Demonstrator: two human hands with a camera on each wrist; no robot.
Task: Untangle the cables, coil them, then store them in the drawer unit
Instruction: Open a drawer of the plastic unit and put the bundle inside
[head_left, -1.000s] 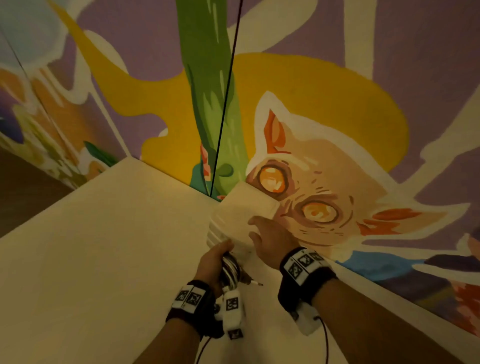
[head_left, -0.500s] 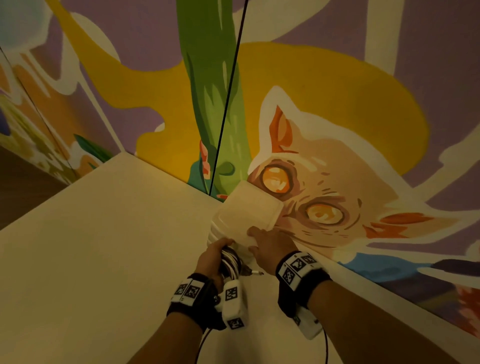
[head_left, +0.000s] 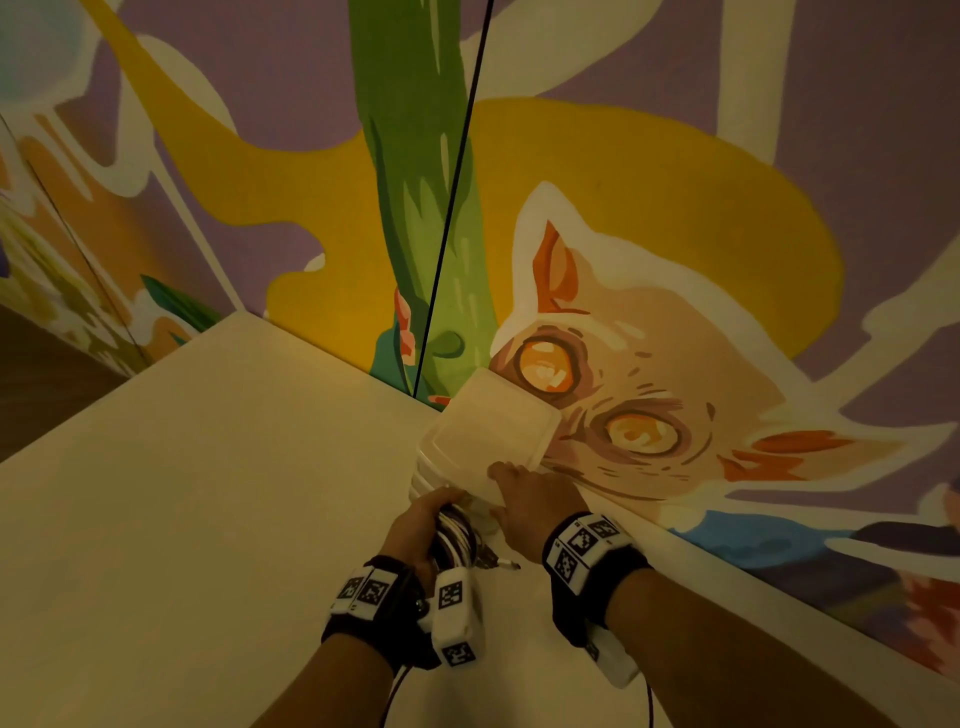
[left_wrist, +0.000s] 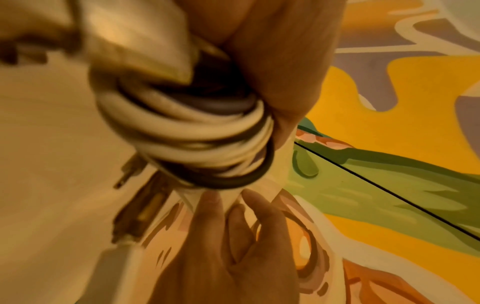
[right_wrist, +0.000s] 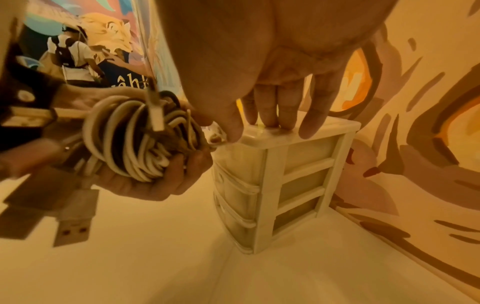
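Right wrist view: coiled cables (right_wrist: 135, 142), white and dark loops with loose plugs, lie gripped in the curled left hand (right_wrist: 145, 185) just beside the drawer unit (right_wrist: 280, 181). The unit stands at the table's (head_left: 182, 519) far edge against the painted wall (head_left: 675, 260). The right hand (right_wrist: 259, 61) rests straight fingers on its top.

Pale cream table (head_left: 197, 519) butts against wall w/ big painted mural (head_left: 675, 156): purple bkgd, yellow blob, green stalk (head_left: 415, 208), cat face (head_left: 623, 395) w/ orange eyes & orange-lined ear. Thin black vertical seam (head_left: 457, 182) cuts thru the green. Dark wood floor (head_left: 41, 374) beyond table's left edge. Right wrist view: person in white top w/ dark straps (right_wrist: 70, 55) in bkgd, by more mural; some lettering there, too small to read.
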